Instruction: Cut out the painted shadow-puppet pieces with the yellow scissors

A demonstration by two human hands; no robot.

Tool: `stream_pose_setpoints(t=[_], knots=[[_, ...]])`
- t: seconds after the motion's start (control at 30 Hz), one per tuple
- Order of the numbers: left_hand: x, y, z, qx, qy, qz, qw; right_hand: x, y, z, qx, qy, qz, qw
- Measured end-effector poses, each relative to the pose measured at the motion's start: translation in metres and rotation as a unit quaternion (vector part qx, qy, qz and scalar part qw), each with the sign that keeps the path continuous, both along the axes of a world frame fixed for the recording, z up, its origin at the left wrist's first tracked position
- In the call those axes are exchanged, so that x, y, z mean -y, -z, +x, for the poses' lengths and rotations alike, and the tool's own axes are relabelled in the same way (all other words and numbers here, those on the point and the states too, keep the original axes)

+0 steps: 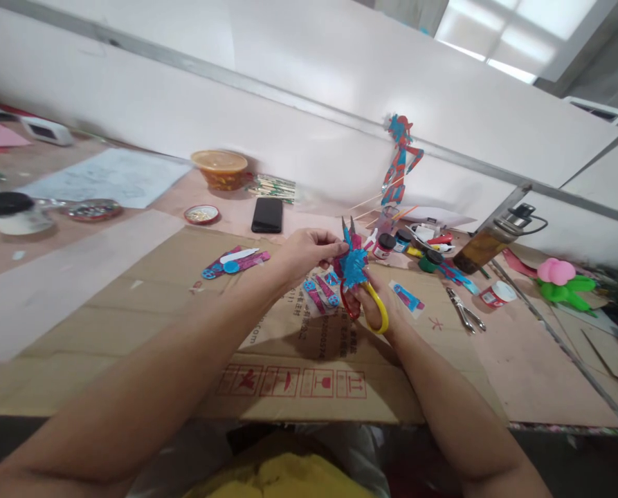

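Note:
My right hand (371, 304) is wrapped round the handles of a pair of scissors (380, 315), one handle yellow and one red. The blades point away from me. Between the hands is a spiky blue and magenta painted cutout (354, 268), which covers part of the scissors. My left hand (319, 247) pinches the left edge of this cutout. Below it on the cardboard lie small purple and blue painted pieces (319, 294). More painted pieces (236, 261) with a white pen-like tube lie to the left. Another piece (407, 299) lies to the right.
A flat cardboard sheet (298, 387) covers the front table. Farther back are a black phone (267, 215), an orange bowl (219, 169), paint jars (385, 245) and a drink bottle (488, 242). Pliers (464, 310) lie at right. A painted figure (399, 162) leans against the white wall.

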State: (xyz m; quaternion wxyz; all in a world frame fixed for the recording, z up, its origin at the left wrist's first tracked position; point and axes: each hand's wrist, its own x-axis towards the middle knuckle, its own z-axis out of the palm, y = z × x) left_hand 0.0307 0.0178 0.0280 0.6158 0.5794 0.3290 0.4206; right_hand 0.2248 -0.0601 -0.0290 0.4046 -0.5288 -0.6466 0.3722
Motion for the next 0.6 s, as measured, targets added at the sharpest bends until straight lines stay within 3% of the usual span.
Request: stream_pose_setpoints(t=[0.13, 0.6], knots=[[0.000, 0.000, 0.000, -0.008, 0.004, 0.011, 1.000, -0.002, 0.002, 0.009, 0.072, -0.014, 0.019, 0.997], [0.003, -0.010, -0.005, -0.032, 0.012, 0.031, 0.999, 0.003, -0.016, -0.001, 0.043, -0.037, 0.007, 0.998]])
